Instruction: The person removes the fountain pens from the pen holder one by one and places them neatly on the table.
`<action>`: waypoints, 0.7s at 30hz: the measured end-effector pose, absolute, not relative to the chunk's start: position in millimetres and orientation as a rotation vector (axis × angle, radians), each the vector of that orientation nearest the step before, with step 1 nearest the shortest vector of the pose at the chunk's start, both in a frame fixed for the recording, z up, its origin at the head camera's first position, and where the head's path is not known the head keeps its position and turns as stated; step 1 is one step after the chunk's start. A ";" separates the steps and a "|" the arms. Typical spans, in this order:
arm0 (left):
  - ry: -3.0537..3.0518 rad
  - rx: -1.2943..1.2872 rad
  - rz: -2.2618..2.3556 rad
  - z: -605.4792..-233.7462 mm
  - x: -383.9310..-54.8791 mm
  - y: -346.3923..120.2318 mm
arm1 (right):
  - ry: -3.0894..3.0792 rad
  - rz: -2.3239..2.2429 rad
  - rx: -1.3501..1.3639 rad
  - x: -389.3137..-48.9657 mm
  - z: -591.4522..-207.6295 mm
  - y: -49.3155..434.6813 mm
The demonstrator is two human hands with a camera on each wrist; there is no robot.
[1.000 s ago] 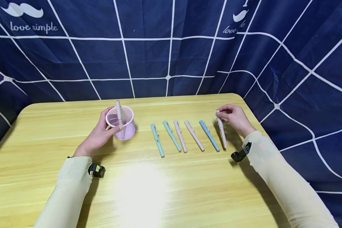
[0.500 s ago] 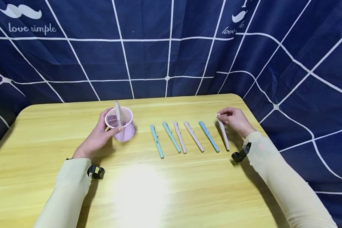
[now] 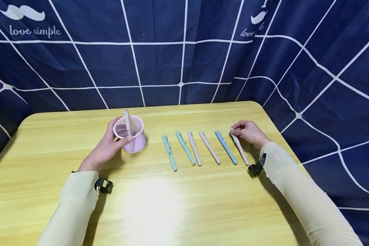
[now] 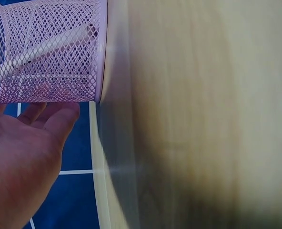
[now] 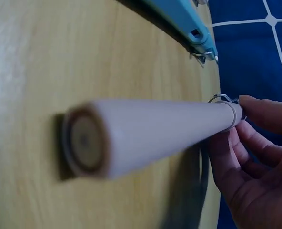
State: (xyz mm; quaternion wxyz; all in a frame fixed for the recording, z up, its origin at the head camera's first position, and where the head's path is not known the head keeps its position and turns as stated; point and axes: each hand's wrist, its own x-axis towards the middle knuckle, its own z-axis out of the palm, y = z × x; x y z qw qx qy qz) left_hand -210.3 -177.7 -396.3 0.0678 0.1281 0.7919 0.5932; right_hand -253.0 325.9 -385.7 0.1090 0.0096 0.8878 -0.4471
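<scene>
My left hand [image 3: 103, 152] grips a pink mesh pen holder [image 3: 140, 140], thumb on the near side and fingers behind it. Inside leans a pale pink pen [image 3: 127, 120], its upper end above the rim; through the mesh [image 4: 79, 62] it also shows in the left wrist view. At the right of the table, my right hand [image 3: 249, 132] pinches another pale pink pen [image 3: 241, 150] by its clip end between thumb and fingers. Its other end points toward me, at or close to the tabletop. Just left of it lies a blue pen [image 3: 226, 147].
Further left in the row lie two pinkish pens, one [image 3: 209, 147] beside the other [image 3: 194, 147], then two mint-green pens, the inner [image 3: 185, 147] and the outer [image 3: 169, 153]. A dark blue checked curtain [image 3: 160, 61] hangs behind the wooden table [image 3: 218, 205].
My right hand has come down and slightly toward me, and its pen has gone from steeply tilted to nearly flat beside the blue pen. The left hand and pen holder have stayed put.
</scene>
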 end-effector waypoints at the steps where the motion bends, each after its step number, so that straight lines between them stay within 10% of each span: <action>1: 2.384 0.387 1.792 -396.2 -210.7 -177.4 | 2.613 -1.303 0.027 -253.7 -386.6 326.1; 21: 2.384 0.375 1.810 -395.4 -210.9 -176.7 | 2.686 -1.296 0.062 -255.1 -394.0 321.4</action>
